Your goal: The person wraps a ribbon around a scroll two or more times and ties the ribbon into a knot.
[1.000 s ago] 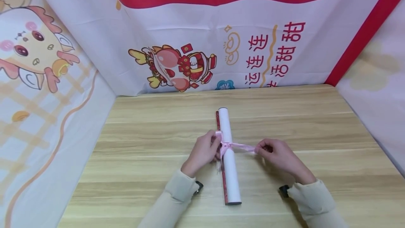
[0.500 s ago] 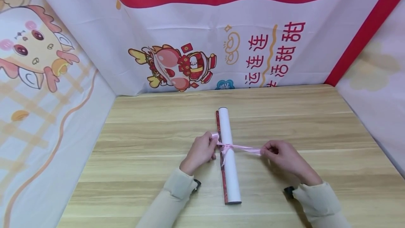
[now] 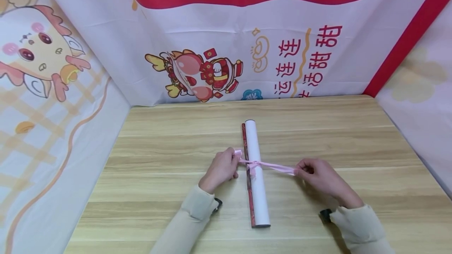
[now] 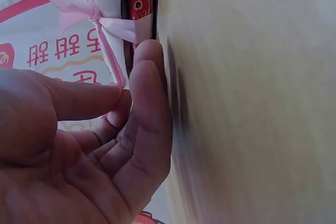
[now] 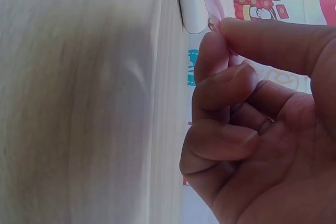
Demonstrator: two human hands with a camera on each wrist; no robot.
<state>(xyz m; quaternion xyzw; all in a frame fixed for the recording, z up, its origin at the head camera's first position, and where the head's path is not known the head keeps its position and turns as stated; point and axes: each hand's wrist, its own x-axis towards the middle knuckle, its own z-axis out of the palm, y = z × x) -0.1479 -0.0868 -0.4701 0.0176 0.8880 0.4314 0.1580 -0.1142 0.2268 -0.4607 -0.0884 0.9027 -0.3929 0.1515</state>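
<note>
A white roll (image 3: 260, 195) with a red patterned strip (image 3: 252, 207) along its left side lies lengthwise on the table. Round its middle runs a pink ribbon (image 3: 277, 166), knotted on top, with a loose end hanging over the roll. My left hand (image 3: 220, 169) is just left of the roll and pinches one part of the ribbon between thumb and finger. On the other side, my right hand (image 3: 319, 175) pinches the other end, and the ribbon stretches straight from the knot to it. The left wrist view shows the knot (image 4: 94, 18) close up.
The wood-grain table (image 3: 159, 136) extends around the roll. A printed white cloth (image 3: 212, 19) hangs behind it, with more cloth at the left and right sides. Each wrist carries a small black device (image 3: 325, 215) at the sleeve.
Both hands have moved apart, the left slightly leftward and the right further right. The ribbon between them is drawn out longer, and the loop at the left has narrowed. The roll stays put.
</note>
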